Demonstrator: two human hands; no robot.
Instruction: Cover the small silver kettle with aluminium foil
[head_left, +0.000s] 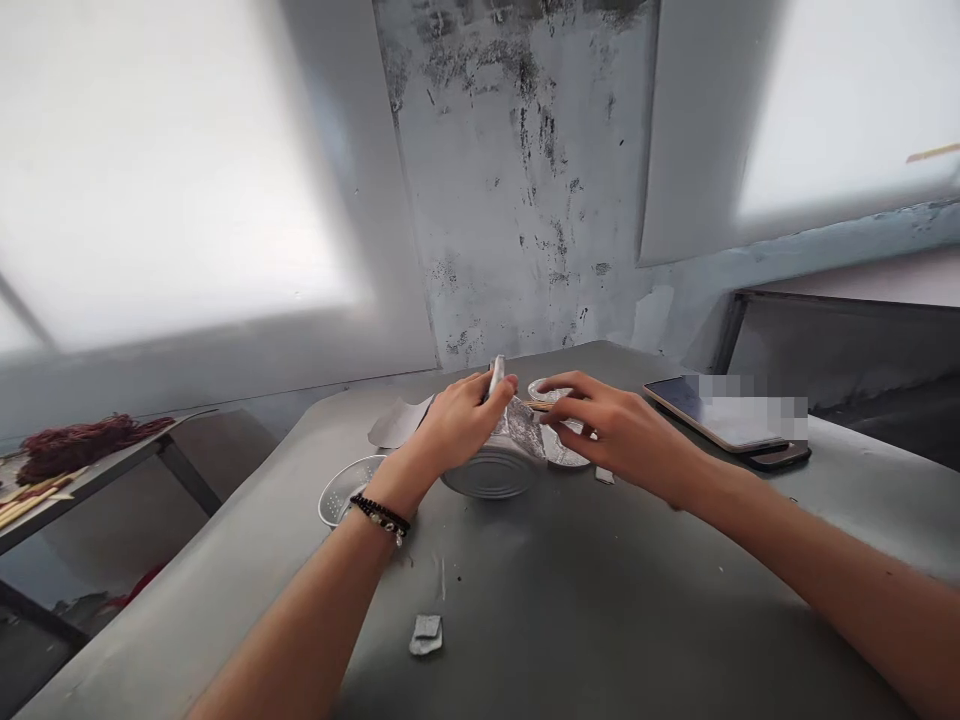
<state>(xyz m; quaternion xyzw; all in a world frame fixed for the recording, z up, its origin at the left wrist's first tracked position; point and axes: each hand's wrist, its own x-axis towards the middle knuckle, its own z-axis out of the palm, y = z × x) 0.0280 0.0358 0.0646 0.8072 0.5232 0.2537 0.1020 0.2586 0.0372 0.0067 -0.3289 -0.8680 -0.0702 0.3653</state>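
A person's two bare hands at work over a grey counter (637, 600). The left hand (465, 420), with a beaded bracelet (382, 516) at its wrist, pinches a pale, silvery piece (496, 376) between thumb and fingers. Crumpled foil (526, 428) lies just beside it, between the hands. The right hand (607, 430) has its fingers curled and partly parted at thin tan sticks (538, 405); whether they grip these cannot be told. Below the foil is a ribbed, oval metal tin (491, 474); a foil-lined dish (568, 447) lies partly hidden behind the right hand. To the left are a perforated metal strainer (341, 492) and a pale sheet (396, 424), both partly covered by the left hand and forearm. A folded grey piece (427, 635) lies nearer the viewer. At right, a flat device (686, 408) overlaps a smaller dark one (781, 456). Reddish-brown strands (82, 445) rest on a side table (131, 455) at far left.
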